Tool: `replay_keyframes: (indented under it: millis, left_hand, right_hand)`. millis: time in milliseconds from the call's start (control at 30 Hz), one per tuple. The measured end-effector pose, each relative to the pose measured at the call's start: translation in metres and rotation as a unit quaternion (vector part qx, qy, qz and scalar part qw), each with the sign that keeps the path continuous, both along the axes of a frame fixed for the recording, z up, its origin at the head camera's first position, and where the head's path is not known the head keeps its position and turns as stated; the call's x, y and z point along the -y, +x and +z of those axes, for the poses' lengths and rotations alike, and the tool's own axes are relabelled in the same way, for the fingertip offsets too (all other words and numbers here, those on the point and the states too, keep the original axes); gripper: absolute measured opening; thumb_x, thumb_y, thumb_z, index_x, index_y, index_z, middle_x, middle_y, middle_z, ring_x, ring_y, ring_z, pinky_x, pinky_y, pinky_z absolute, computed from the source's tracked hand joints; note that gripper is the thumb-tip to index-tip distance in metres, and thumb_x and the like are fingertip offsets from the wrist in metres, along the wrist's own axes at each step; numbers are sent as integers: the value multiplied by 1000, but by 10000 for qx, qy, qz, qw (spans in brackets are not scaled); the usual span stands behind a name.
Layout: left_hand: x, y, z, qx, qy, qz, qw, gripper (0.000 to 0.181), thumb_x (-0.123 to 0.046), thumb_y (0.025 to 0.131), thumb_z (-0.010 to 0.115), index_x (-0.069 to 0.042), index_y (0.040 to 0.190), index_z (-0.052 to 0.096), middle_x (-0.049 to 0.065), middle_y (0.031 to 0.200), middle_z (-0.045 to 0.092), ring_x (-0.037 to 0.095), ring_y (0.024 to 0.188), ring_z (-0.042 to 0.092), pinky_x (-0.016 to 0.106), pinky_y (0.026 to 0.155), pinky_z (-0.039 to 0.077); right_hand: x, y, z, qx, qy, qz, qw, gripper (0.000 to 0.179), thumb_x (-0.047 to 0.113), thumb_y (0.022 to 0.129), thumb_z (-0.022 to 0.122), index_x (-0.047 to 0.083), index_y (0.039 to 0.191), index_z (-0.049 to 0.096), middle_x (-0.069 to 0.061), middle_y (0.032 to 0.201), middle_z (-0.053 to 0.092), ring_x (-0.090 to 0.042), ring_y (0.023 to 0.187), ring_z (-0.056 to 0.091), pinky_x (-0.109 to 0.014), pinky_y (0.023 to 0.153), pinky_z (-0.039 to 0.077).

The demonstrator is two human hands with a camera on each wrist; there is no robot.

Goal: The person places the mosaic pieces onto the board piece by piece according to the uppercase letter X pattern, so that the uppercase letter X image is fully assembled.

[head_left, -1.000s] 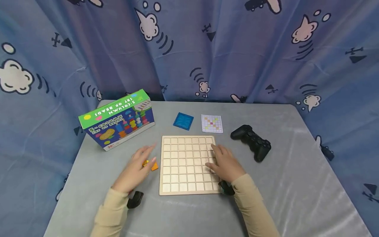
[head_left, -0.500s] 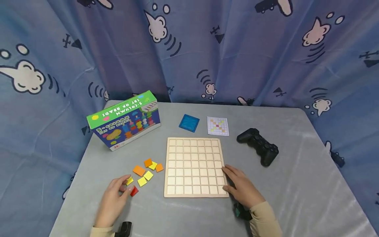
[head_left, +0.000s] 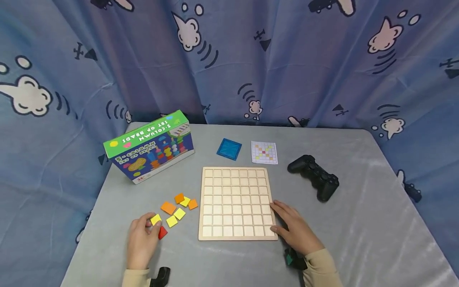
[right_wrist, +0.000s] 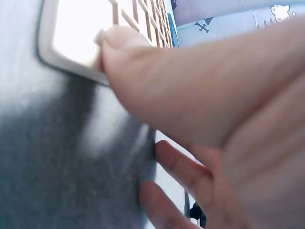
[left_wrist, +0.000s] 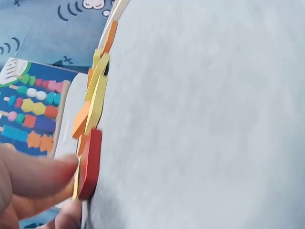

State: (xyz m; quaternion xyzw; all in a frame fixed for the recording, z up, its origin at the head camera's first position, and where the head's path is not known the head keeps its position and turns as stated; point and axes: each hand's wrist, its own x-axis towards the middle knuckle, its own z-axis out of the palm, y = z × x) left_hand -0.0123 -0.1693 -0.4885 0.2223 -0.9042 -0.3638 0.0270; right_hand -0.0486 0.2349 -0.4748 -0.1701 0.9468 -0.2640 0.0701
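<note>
In the head view my left hand (head_left: pixel 141 244) has its thumb and fingers about a small yellow square tile (head_left: pixel 155 219) on the table, pinching it. A red tile (head_left: pixel 163 232) lies right beside the thumb, and it stands large in the left wrist view. Orange tiles (head_left: pixel 168 207) and more yellow tiles (head_left: pixel 172 221) are scattered just beyond, left of the board. My right hand (head_left: pixel 297 231) rests at the right edge of a light wooden grid board (head_left: pixel 234 238), its thumb touching the near right corner and its fingers relaxed.
Behind the board lie a blue square packet (head_left: pixel 229 149) and a printed pattern card (head_left: pixel 264 152). A black game controller (head_left: pixel 313 177) sits to the right. At the back left stands a bead-set box (head_left: pixel 150 147). A blue patterned curtain (head_left: pixel 222 59) hangs behind the table.
My left hand has moved down and left, from over the tiles to the nearest yellow one, uncovering the spread-out tiles. My right hand has slid off the squares to the board's right edge.
</note>
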Motion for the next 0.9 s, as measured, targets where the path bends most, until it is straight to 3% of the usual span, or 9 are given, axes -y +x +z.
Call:
replay_keyframes:
  millis: [200,400,500,633,767,900]
  left_hand:
    - [-3,-1,-3,-184,61,260,9995,27,-5,84,69,1,109,59,12,97,46,21,77,44,28,63,34]
    - [-5,0,2,-275,245,472,9982,23,-2,85,68,0,104,55,14,97,51,20,73,46,27,61,36]
    - [-4,-1,6,-353,515,592,9963,22,-2,88,65,-1,107,55,15,96,55,18,72,48,24,59,37]
    - [-6,-7,12,-283,1067,587,9921,28,-4,91,61,-6,119,54,12,102,58,16,81,62,20,61,47]
    - [-13,-17,22,-318,1866,368,9812,33,-3,93,59,-10,125,54,12,108,59,17,90,69,19,70,53]
    - [-24,-32,32,-561,2800,-42,9583,36,4,94,53,-5,129,53,17,110,54,26,100,68,18,80,52]
  right_hand:
    - [-1,0,-1,16,-69,10,10000,65,22,87,70,8,144,43,-14,147,41,-41,132,39,-59,99,37]
    - [-3,-1,-2,38,-33,27,10000,65,26,87,70,10,144,43,-13,148,41,-40,131,40,-59,98,37]
    - [-3,-2,-3,19,-36,22,10000,65,27,87,70,11,144,43,-12,148,41,-40,131,41,-59,98,37]
    - [-4,-2,-3,45,-72,-23,10000,65,28,87,70,12,144,43,-11,148,42,-39,131,40,-58,98,38]
    - [-6,-3,-4,153,-124,-49,9998,65,30,86,71,14,144,44,-10,148,41,-39,131,39,-58,98,38]
    - [-8,-4,-5,261,-189,-59,9995,65,33,86,70,15,143,45,-9,148,41,-39,132,38,-58,98,38]
